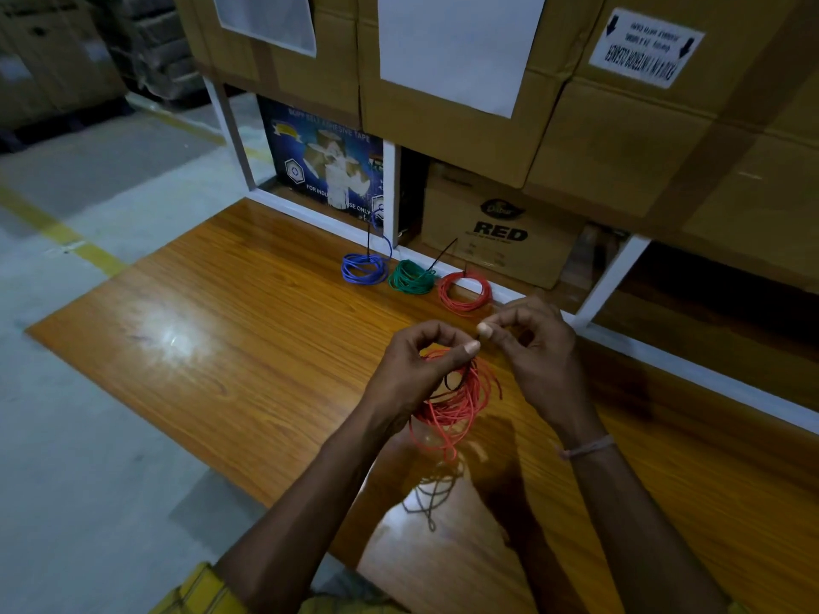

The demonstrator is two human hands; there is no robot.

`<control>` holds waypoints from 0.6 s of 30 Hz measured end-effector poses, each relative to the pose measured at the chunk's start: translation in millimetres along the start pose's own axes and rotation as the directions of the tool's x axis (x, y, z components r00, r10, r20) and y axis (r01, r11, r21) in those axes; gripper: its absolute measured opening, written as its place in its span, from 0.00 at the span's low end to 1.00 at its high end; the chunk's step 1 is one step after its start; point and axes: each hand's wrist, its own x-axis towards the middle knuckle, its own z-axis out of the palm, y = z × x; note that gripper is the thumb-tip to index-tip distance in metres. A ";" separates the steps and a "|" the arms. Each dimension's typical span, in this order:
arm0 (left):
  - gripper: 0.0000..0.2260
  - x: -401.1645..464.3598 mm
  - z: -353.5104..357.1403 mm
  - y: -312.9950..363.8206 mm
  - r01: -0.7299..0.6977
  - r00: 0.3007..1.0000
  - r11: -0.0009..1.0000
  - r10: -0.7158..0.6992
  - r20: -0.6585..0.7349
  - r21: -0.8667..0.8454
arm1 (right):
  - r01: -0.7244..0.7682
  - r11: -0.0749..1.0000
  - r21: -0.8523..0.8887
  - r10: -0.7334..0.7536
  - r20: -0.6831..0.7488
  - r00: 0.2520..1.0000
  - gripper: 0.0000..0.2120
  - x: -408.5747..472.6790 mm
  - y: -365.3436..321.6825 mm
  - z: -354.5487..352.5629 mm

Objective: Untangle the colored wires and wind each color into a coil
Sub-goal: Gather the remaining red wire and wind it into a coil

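We note the left hand (421, 361) gripping a loose red wire bundle (452, 405) above the bench (221, 347); right hand (532, 343) fingers pinch together, contents unclear. Blue coil (363, 268), green coil (412, 277), red coil (464, 293) lie behind.

Glossy wooden table (212, 330), stacked cardboard boxes (620, 139), grey concrete floor (88, 436), dim light
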 end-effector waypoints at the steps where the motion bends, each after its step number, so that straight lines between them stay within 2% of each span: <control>1: 0.07 0.9 -0.3 -0.3 0.002 1.000 1.000 -0.002 -0.005 0.016 | -0.004 1.000 -0.001 0.004 0.006 1.000 0.03 -0.7 0.6 1.3; 3: 0.07 1.0 -1.3 -0.1 0.019 1.000 0.999 -0.019 -0.015 0.035 | -0.012 1.000 0.008 0.013 -0.014 1.000 0.04 -1.3 1.3 2.4; 5: 0.07 -0.7 -3.2 -3.7 0.050 0.999 0.998 -0.050 -0.013 0.049 | -0.014 1.000 0.026 0.017 -0.095 0.995 0.04 2.5 1.3 -0.3; 8: 0.07 -5.6 -4.4 -12.7 0.121 0.993 0.993 -0.121 0.006 -0.012 | -0.021 1.000 0.017 0.024 -0.188 0.982 0.06 10.7 -1.4 -5.0; 11: 0.07 -4.2 -2.3 -19.2 0.143 0.990 0.989 -0.143 0.010 -0.042 | -0.105 0.977 0.186 0.126 -0.101 0.987 0.08 10.3 -6.5 -0.2; 13: 0.08 -4.5 -1.2 -20.9 0.134 0.991 0.990 -0.133 0.017 -0.051 | -0.208 0.900 0.382 0.229 -0.010 0.973 0.08 9.5 -11.6 3.1; 14: 0.08 -4.5 -1.9 -22.2 0.123 0.992 0.991 -0.122 0.018 -0.058 | -0.238 0.874 0.424 0.259 0.009 0.966 0.08 10.4 -13.4 3.9; 18: 0.06 -4.0 -6.9 -35.6 0.000 1.000 1.000 0.000 0.010 -0.008 | -0.230 0.923 0.310 0.242 -0.002 0.970 0.07 15.3 -13.0 7.1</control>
